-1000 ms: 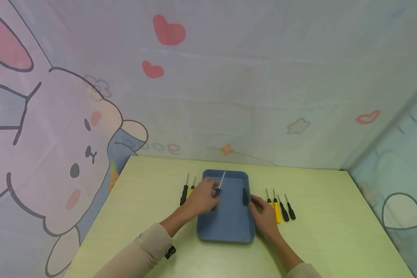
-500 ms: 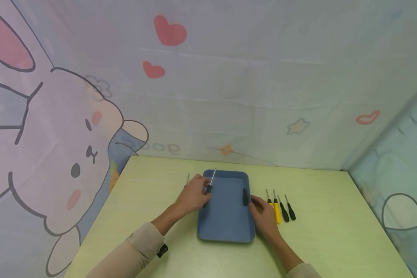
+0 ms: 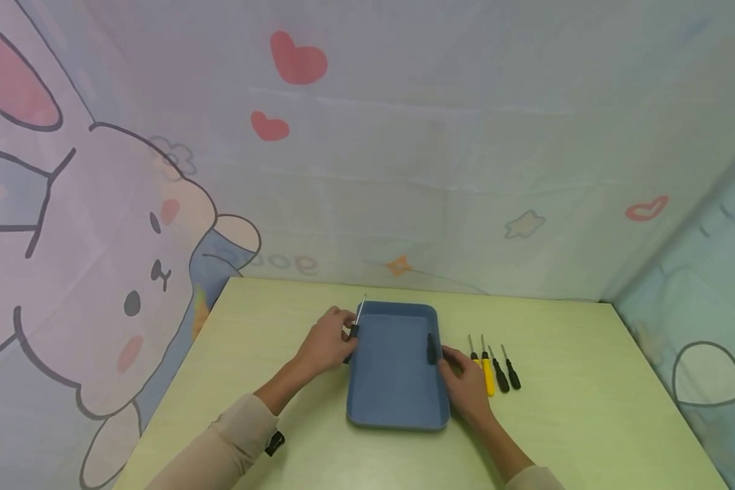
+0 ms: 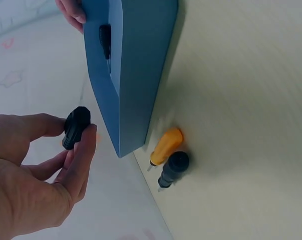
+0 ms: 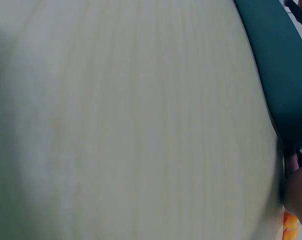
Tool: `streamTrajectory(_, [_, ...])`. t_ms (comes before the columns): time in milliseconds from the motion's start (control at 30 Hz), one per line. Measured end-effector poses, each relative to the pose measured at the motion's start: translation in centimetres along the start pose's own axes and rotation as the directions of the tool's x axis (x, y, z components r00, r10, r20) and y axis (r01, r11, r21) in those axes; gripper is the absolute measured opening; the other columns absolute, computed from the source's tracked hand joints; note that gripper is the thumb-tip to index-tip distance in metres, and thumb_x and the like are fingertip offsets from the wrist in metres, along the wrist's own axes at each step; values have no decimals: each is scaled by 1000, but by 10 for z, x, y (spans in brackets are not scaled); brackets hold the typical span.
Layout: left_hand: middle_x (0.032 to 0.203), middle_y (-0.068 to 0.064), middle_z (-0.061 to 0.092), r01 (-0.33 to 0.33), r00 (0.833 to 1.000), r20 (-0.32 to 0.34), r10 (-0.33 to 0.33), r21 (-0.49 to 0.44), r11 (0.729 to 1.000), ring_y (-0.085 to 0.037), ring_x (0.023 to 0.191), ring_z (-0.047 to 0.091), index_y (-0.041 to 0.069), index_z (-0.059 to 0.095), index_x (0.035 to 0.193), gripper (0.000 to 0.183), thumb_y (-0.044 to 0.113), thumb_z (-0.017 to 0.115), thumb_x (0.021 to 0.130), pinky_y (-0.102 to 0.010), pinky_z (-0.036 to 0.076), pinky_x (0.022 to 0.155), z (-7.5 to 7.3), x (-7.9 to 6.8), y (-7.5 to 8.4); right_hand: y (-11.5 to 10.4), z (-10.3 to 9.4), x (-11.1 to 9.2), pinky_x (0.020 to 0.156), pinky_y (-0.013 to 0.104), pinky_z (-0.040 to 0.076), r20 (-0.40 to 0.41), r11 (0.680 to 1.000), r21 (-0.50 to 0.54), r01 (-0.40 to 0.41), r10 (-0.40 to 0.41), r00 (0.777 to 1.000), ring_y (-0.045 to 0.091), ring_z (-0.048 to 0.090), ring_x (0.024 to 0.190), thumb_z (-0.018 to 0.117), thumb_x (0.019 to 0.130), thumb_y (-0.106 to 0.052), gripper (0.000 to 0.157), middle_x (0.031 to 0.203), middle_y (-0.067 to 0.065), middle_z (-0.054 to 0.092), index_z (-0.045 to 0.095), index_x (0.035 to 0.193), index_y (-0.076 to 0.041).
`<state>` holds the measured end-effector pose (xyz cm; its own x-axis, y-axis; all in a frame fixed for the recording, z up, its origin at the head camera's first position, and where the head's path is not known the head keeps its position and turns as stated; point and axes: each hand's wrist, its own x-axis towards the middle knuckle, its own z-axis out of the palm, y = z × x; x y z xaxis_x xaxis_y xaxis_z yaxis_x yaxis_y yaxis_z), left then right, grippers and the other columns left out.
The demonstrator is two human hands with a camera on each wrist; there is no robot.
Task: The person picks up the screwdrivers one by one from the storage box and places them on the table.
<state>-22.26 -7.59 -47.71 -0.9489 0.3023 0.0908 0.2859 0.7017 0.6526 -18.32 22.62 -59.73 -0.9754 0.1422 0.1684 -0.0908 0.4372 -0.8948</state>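
Observation:
My left hand pinches a screwdriver by its black handle between thumb and fingers. The silver shaft points up and away, at the left rim of a blue tray. At the opposite side, my right hand grips the tray's right rim, thumb at the edge. Inside the tray, along that right wall, lies another black-handled screwdriver. On the table left of the tray, the left wrist view shows a yellow-handled screwdriver beside a black-handled one; the left hand hides both in the head view.
Right of the right hand, a row of several screwdrivers lies on the pale table, among them a yellow-handled one and a black-handled one. A printed cloth backdrop stands behind the table's far edge.
My left hand has moved left with the screwdriver, from over the tray's inside to its left rim. The right hand and the tray have stayed in place.

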Motion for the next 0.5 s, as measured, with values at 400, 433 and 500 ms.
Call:
streamTrajectory(400, [114, -13, 62, 37, 998, -49, -38, -29, 999, -17, 90, 71, -3, 67, 133, 41, 2, 71, 92, -30, 59, 71, -8, 2, -18, 1, 0, 0, 114, 53, 47, 0, 1000, 3, 10, -10, 1000, 35, 63, 131, 68, 102, -11, 35, 132, 17, 72, 70, 135, -1])
streamTrajectory(433, [115, -13, 62, 44, 998, -49, -45, -28, 999, -18, 90, 71, -3, 66, 133, 42, 2, 71, 92, -30, 59, 70, -8, 2, -20, 1, 0, 0, 114, 53, 47, 0, 1000, 3, 12, -12, 1000, 35, 63, 131, 67, 102, -11, 35, 132, 17, 72, 70, 136, -1])
streamTrajectory(500, [116, -13, 62, 58, 997, -56, -59, -23, 998, -19, 91, 72, -2, 66, 134, 43, 3, 72, 92, -30, 59, 70, -9, 3, -25, 2, 0, 0, 114, 53, 47, -1, 1000, 1, 14, -14, 1000, 35, 64, 130, 67, 102, -12, 35, 132, 17, 72, 70, 135, -1])
